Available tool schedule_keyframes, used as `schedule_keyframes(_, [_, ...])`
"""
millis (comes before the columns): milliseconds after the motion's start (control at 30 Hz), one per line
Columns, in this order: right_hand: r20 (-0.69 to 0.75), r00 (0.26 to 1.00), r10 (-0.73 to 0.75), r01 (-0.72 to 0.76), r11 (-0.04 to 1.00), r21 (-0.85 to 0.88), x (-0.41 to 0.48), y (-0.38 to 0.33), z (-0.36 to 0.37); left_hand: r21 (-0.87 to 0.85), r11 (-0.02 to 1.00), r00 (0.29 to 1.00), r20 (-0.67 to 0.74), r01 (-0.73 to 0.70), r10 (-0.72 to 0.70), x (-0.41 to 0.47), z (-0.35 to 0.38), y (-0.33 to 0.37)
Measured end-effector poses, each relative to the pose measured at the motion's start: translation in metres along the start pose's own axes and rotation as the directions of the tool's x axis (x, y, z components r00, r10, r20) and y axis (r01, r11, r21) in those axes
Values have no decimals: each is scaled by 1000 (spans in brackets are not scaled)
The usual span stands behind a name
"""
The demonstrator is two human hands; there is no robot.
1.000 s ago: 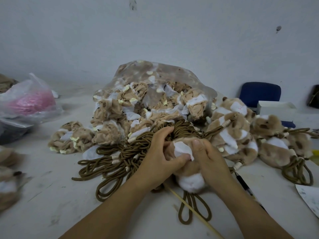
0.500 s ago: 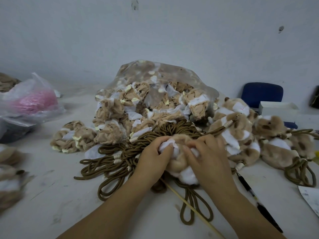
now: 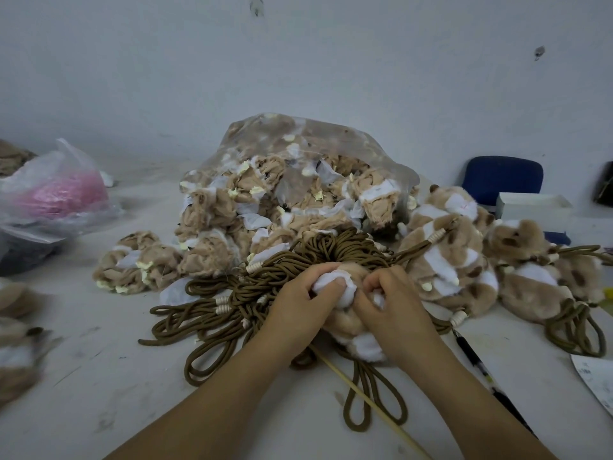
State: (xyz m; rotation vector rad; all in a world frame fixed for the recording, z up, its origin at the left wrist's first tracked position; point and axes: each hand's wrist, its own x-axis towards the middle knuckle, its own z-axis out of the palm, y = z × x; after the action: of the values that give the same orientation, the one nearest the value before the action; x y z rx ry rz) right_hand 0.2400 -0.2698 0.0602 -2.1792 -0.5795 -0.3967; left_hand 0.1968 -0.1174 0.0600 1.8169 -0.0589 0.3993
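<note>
Left hand (image 3: 298, 303) and right hand (image 3: 394, 310) both clench the plush toy (image 3: 363, 348); best knead evenly, thumbs working its opening gently.

No legible text, label, brand or number anywhere in view. Faint grey print on the sheet of paper (image 3: 596, 381) at the table's right edge — too small and blurred to read. Markings on the black pen (image 3: 477, 363) beside it — likewise indecipherable.
</note>
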Motion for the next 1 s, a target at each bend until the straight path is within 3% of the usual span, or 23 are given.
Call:
schedule_keyframes(167, [-18, 1000, 25, -24, 999, 34, 1, 3, -3, -21, 998, 989, 134, 66, -63, -2, -2, 1])
schedule_keyframes(367, [-1, 1000, 30, -30, 997, 72, 0, 0, -1, 119, 991, 991, 105, 65, -78, 1, -4, -1])
schedule_keyframes(600, [79, 997, 2, -11, 993, 121, -3, -5, 5, 337, 941, 999, 30, -24, 15, -1, -1, 1])
schedule_keyframes(767, [87, 996, -27, 15, 991, 136, -4, -8, 6, 378, 922, 993, -51, -79, 106, -3, 7, -2])
schedule_keyframes(867, [32, 999, 17, -22, 985, 171, -3, -6, 2, 225, 974, 1000, 18, 1, -5, 2, 4, -7])
schedule_keyframes(933, [-13, 998, 54, -51, 982, 183, 0, -3, -2, -59, 991, 986, 120, 122, -115, 1, 1, -5])
schedule_keyframes(1000, [-45, 996, 80, -70, 976, 204, 2, -1, -7, -310, 925, 968, 182, 222, -171, 2, 0, -4])
